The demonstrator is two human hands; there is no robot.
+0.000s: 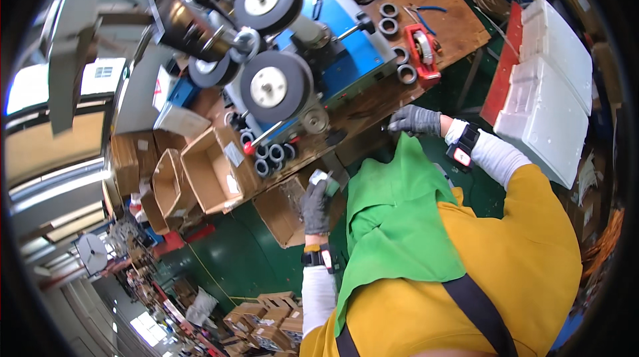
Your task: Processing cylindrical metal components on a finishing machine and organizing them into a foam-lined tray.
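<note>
My left hand (315, 212), in a dark grey glove, is closed around a small pale piece with a greenish part (324, 182); its exact kind is unclear. It is beside an open cardboard box (279, 217) below the bench edge. My right hand (414, 120), also gloved in grey, is near the front edge of the wooden bench (459, 27). Its fingers are curled, and a tiny dark bit shows at their tips, too small to name. A blue machine with large black wheels (276, 85) stands on the bench ahead of both hands.
Dark rings (271, 156) cluster at the bench edge by an open carton (212, 169). A red tape dispenser (422, 54), several grey rings (388, 26) and blue-handled pliers (426, 19) lie right of the machine. White foam boxes (542, 104) stand at the far right.
</note>
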